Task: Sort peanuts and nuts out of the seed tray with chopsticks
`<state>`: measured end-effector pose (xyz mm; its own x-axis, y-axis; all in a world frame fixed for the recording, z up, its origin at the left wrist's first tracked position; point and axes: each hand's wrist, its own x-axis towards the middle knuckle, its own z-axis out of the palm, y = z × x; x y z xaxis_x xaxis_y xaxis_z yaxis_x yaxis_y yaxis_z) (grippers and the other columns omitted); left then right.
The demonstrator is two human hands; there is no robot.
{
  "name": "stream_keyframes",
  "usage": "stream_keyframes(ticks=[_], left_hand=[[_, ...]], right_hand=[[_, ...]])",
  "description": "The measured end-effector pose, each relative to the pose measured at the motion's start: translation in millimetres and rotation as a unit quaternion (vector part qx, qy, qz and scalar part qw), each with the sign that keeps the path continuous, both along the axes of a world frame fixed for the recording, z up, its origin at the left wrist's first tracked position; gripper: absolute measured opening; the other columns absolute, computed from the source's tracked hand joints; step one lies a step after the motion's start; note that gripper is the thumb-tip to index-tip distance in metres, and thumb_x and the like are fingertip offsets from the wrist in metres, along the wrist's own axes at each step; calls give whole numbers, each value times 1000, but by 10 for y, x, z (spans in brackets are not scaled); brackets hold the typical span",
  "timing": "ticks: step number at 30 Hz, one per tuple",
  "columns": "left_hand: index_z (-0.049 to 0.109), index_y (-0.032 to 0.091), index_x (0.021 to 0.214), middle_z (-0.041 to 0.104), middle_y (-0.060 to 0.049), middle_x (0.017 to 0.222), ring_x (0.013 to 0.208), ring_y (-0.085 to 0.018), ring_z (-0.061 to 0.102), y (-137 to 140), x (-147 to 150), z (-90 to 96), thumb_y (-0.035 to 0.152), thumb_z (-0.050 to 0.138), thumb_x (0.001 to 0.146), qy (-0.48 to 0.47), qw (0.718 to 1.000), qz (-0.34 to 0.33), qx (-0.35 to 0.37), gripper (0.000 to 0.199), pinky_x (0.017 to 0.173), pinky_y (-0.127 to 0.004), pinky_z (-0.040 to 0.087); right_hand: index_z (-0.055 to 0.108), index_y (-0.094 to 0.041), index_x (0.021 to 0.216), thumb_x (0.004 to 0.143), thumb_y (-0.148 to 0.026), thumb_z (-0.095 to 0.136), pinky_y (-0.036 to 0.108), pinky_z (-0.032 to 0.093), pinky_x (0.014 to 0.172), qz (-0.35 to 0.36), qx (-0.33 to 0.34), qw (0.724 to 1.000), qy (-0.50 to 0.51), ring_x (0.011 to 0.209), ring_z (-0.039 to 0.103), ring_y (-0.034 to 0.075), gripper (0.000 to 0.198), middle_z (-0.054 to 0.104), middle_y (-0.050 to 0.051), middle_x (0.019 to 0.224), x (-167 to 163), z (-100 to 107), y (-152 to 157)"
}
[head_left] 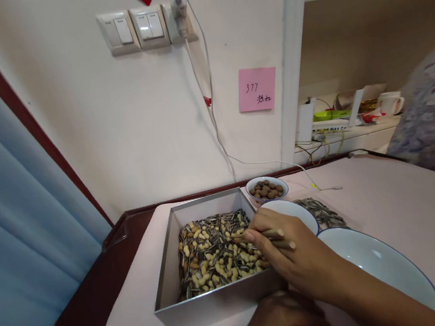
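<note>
My right hand (292, 245) is closed round a pair of chopsticks (274, 233). Their tips reach into a square metal box (207, 303) and touch the mix there; whether they pinch anything is too small to tell. Inside lie peanuts in the shell (222, 270), striped sunflower seeds (211, 224) and a few brown almond-like nuts (194, 264). In shadow below the box's near right corner, my left hand (281, 321) lies on the table with loosely spread fingers and nothing visible in them. It wears a red bracelet.
Right of the box stand a small bowl of round brown nuts (266, 189), a white bowl (286, 208) partly behind my right hand, and a larger blue-rimmed bowl (381, 258). A sunflower seed pile (320, 213) lies near them. A white cable (267, 162) crosses the table's back edge.
</note>
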<state>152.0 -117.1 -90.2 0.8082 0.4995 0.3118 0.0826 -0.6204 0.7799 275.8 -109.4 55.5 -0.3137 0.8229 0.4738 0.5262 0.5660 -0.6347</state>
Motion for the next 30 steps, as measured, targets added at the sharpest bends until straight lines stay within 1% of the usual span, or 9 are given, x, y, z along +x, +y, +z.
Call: stream_keyframes(ticks=[6, 9, 12, 14, 16, 20, 23, 26, 30], left_hand=[[78, 13, 105, 77, -13, 106, 108, -21, 70, 20, 5, 12, 60, 51, 96, -34, 999, -18, 38, 55, 100, -25, 47], [77, 17, 109, 77, -10, 108, 113, -20, 68, 14, -5, 62, 61, 51, 96, -20, 999, -15, 28, 53, 102, -25, 45], [77, 20, 109, 77, -9, 111, 113, -20, 67, 21, -10, 101, 62, 53, 94, -8, 1000, -14, 16, 51, 101, -28, 47], [77, 20, 110, 77, -9, 112, 115, -21, 67, 34, -9, 114, 62, 54, 94, 5, 1000, -17, 17, 51, 102, -29, 47], [77, 20, 111, 76, -9, 114, 116, -21, 66, 50, -7, 121, 60, 56, 94, 22, 999, -23, 20, 48, 102, -30, 47], [77, 20, 112, 75, -9, 116, 118, -21, 65, 74, -10, 139, 55, 61, 93, 31, 999, -29, 18, 42, 103, -29, 47], [76, 18, 113, 75, -9, 116, 118, -21, 65, 78, -8, 155, 50, 63, 93, 30, 999, -34, 25, 40, 104, -28, 46], [77, 16, 112, 76, -11, 114, 116, -22, 66, 54, -4, 157, 52, 61, 94, 13, 999, -33, 28, 44, 103, -28, 46], [77, 19, 111, 77, -8, 111, 113, -21, 67, -6, -1, 132, 48, 64, 93, -21, 1000, -11, 11, 37, 103, -27, 45]], right_hand=[[53, -20, 73, 103, -35, 47, 27, 37, 59, -37, 69, 996, 49, 63, 49, 10, 33, 51, -3, 70, 268, 318, -175], [61, -22, 77, 101, -35, 52, 27, 40, 59, -132, 159, 977, 57, 66, 55, 12, 29, 58, -2, 72, 555, 514, -259], [64, -23, 77, 100, -39, 53, 30, 42, 64, -246, 238, 939, 29, 75, 62, 16, 30, 66, 2, 80, 843, 610, -242], [64, -22, 77, 99, -42, 52, 32, 42, 66, -290, 234, 928, 17, 77, 62, 18, 32, 67, 3, 80, 987, 602, -169], [65, -21, 80, 98, -44, 52, 33, 41, 67, -302, 204, 931, 6, 75, 61, 19, 32, 66, 4, 80, 1074, 559, -71], [63, -21, 79, 98, -41, 50, 34, 37, 68, -296, 157, 941, -42, 74, 55, 19, 31, 61, 4, 80, 1075, 491, 63], [61, -21, 78, 100, -41, 49, 33, 38, 68, -260, 165, 951, -5, 75, 55, 18, 33, 59, 2, 77, 957, 502, 40], [64, -21, 80, 101, -42, 49, 31, 41, 69, -182, 145, 969, 84, 77, 57, 16, 34, 60, 1, 78, 765, 511, -54], [64, -21, 84, 103, -41, 47, 28, 44, 69, -54, 49, 990, 124, 78, 58, 13, 34, 61, 0, 81, 445, 428, -166]])
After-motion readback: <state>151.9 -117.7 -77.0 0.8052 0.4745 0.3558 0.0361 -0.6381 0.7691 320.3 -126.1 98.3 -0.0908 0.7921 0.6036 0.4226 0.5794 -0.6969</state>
